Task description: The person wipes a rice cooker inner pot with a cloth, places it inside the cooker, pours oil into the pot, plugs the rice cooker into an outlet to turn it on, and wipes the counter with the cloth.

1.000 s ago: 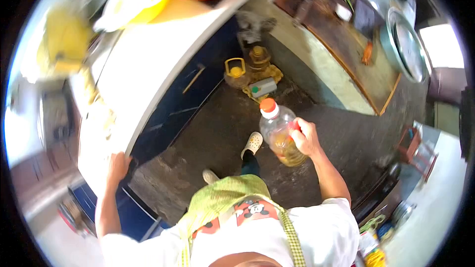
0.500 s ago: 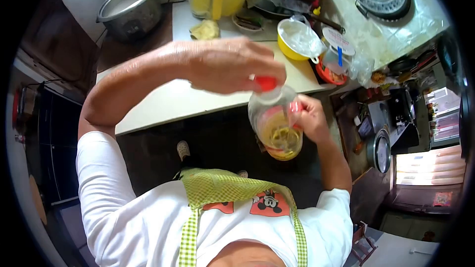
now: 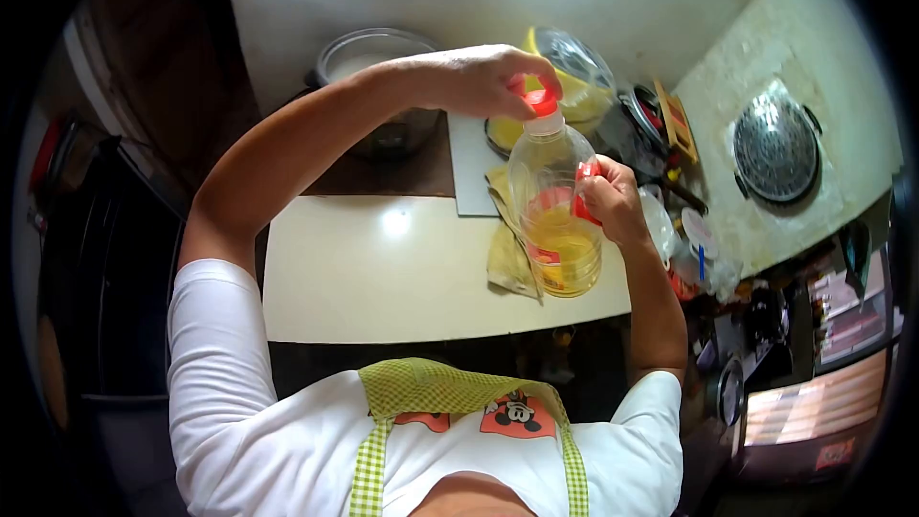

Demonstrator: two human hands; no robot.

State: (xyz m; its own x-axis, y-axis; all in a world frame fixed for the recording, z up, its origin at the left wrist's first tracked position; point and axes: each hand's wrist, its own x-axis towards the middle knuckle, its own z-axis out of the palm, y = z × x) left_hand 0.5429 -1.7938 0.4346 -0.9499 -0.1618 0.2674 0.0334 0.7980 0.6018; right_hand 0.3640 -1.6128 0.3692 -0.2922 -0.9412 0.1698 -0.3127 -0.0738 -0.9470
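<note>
A large clear plastic bottle point(image 3: 541, 172) of yellow liquid is upright in front of me, its lower part overlapping the cream tabletop; whether its base rests there I cannot tell. My left hand point(image 3: 474, 78) reaches over from the left, thumb and fingers closed around the red cap point(image 3: 543, 107) at the bottle's neck. With my right hand point(image 3: 615, 199) I grip the bottle's red side handle point(image 3: 585, 193). Just left of the bottle lies a crumpled yellow cloth point(image 3: 510, 263).
The cream tabletop point(image 3: 373, 278) spans the middle. A cooker with a glass lid point(image 3: 378, 43) stands behind my left forearm. Behind the bottle is a plastic-covered yellow container point(image 3: 589, 86). At right, a round perforated metal lid point(image 3: 777, 148) lies on the other counter.
The view has tilted upward, showing more wall. The bottle has straightened upright and now appears over the tabletop instead of past its front edge. Both hands remain on the cap and handle.
</note>
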